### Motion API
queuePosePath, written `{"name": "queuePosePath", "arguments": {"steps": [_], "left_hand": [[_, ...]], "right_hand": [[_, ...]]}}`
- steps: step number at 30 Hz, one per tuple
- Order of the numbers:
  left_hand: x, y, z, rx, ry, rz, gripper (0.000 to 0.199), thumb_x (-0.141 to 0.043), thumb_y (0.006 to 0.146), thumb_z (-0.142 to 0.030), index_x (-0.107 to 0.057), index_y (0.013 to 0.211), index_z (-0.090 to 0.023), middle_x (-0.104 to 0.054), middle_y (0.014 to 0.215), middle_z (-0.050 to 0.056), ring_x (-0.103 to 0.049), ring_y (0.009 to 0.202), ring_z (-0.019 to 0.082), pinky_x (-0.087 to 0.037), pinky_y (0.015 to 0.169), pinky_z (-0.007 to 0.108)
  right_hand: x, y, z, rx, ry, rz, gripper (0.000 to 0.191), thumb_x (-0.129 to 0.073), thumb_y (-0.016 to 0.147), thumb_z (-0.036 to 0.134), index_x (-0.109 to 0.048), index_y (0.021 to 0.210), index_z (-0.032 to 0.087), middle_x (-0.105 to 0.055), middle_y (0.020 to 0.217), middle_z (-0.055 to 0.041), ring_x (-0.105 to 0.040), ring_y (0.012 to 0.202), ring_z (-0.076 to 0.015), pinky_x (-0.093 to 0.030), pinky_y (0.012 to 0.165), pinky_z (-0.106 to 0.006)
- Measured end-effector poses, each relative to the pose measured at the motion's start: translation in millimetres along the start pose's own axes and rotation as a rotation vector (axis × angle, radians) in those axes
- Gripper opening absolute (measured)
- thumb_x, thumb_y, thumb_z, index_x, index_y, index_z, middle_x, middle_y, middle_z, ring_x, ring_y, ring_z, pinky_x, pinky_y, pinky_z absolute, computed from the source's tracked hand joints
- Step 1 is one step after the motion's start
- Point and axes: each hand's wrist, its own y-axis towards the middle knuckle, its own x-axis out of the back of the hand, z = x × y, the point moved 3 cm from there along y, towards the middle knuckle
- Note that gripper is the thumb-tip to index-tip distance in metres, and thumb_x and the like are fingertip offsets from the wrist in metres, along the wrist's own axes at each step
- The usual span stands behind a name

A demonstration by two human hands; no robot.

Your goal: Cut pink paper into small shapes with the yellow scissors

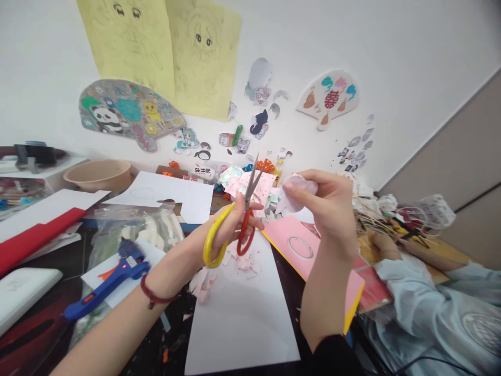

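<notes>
My left hand (230, 224) holds scissors (248, 201) with one yellow and one red handle; their blades point up and stand slightly apart. To the right, my right hand (323, 201) pinches a small, pale rounded piece of paper (298, 192) between thumb and fingers, apart from the blades. Behind the scissors lies pink patterned paper (264, 184). Below my hands a white sheet (240, 313) lies on the black table, with pink paper scraps (246, 261) at its upper part. A pink sheet with a yellow edge (301, 248) lies beneath my right hand.
A blue glue gun (113, 279) lies at the left, near a plastic bag (156, 224), a red object (39, 235) and a white box (27, 292). A tan bowl (97, 175) stands behind. At the right, another person's hands (383, 245) are near sticks and wires.
</notes>
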Motion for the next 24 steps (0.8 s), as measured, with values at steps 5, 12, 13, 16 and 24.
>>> {"name": "queuePosePath", "arguments": {"steps": [5, 12, 13, 16, 24], "left_hand": [[-11.5, -9.0, -8.0, 0.026, 0.097, 0.092, 0.062, -0.034, 0.101, -0.070, -0.058, 0.073, -0.021, -0.056, 0.063, 0.001, -0.053, 0.055, 0.015, -0.051, 0.059, 0.030], [-3.0, -13.2, -35.7, -0.298, 0.211, -0.368, 0.039, -0.075, 0.088, -0.042, -0.062, 0.116, -0.018, -0.068, 0.084, 0.002, -0.060, 0.069, 0.014, -0.048, 0.065, 0.027], [-0.3, -12.7, -36.0, -0.326, 0.180, -0.387, 0.046, -0.079, 0.085, -0.041, -0.060, 0.120, -0.019, -0.071, 0.089, 0.003, -0.062, 0.071, 0.014, -0.049, 0.065, 0.028], [5.0, -13.3, -37.9, -0.396, 0.158, -0.375, 0.053, -0.083, 0.081, -0.038, -0.058, 0.123, -0.020, -0.074, 0.098, 0.006, -0.066, 0.076, 0.016, -0.052, 0.067, 0.029], [9.2, -19.4, -41.8, -0.470, 0.284, -0.468, 0.030, -0.078, 0.083, -0.024, -0.063, 0.108, -0.021, -0.068, 0.078, -0.002, -0.055, 0.064, 0.013, -0.046, 0.062, 0.028]], "right_hand": [[-0.1, -0.3, -0.9, -0.004, 0.000, 0.047, 0.010, -0.086, 0.076, 0.029, -0.081, 0.078, 0.022, -0.071, 0.071, 0.0010, -0.059, 0.064, -0.0113, -0.046, 0.056, -0.024], [-19.3, -2.8, 1.0, -0.020, -0.038, 0.291, 0.015, -0.085, 0.078, 0.033, -0.079, 0.077, 0.019, -0.071, 0.069, 0.0001, -0.058, 0.062, -0.0115, -0.045, 0.055, -0.024], [-23.3, -3.5, 1.9, -0.017, -0.046, 0.328, 0.015, -0.084, 0.078, 0.032, -0.079, 0.076, 0.019, -0.070, 0.068, 0.0003, -0.057, 0.062, -0.0111, -0.044, 0.054, -0.024], [-33.4, -5.6, 3.0, -0.019, -0.073, 0.388, 0.015, -0.082, 0.080, 0.033, -0.080, 0.075, 0.018, -0.069, 0.065, 0.0005, -0.056, 0.060, -0.0109, -0.042, 0.053, -0.024], [-47.1, -8.7, -5.1, -0.172, -0.064, 0.437, 0.020, -0.083, 0.079, 0.039, -0.082, 0.082, 0.019, -0.073, 0.072, -0.0013, -0.062, 0.066, -0.0133, -0.046, 0.058, -0.025]]}}
